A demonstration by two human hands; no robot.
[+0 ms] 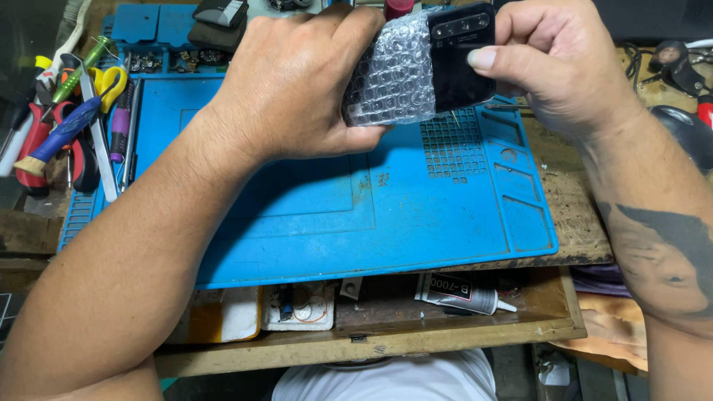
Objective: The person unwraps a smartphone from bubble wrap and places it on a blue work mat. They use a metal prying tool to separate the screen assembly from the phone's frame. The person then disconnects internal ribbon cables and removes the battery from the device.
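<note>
Fingers (pixel 349 30) of your left hand (pixel 297 82) clamp the bubble wrap (pixel 394 78); your right hand (pixel 557 59) pinches the black phone (pixel 460 59) above the blue repair mat (pixel 386 200). Step: unwrapping, partway. Next, likely: slide the phone free.

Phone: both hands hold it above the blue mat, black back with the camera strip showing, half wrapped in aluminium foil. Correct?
Not foil. The head view shows clear bubble wrap around the phone. The rest holds: left hand and right hand hold it above the blue mat, black camera side showing.
</note>
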